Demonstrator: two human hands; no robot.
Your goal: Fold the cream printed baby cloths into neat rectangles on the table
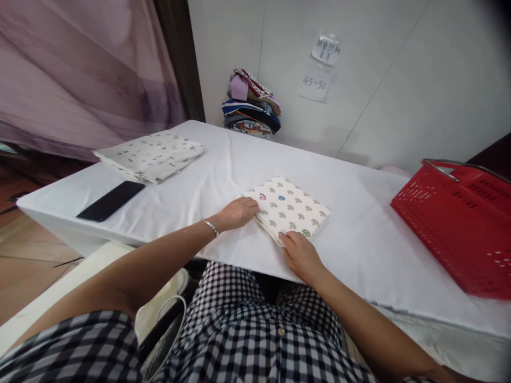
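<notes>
A folded white cloth (293,205) printed with mushrooms, mostly beige with a few red, blue and green, lies on the white-covered table in front of me. My left hand (238,213) grips its left corner, fingers closed over the edge. At the near corner my right hand (300,255) pinches the layered edge between thumb and fingers. The folded layers show along the side between both hands. What lies under the fingertips is hidden.
Another folded white cloth (154,155) with small prints lies at the table's far left, with a black phone-like slab (110,201) nearer me. A red plastic basket (459,229) stands on the right. Several folded fabrics (252,106) are stacked behind the table (359,213) by the wall.
</notes>
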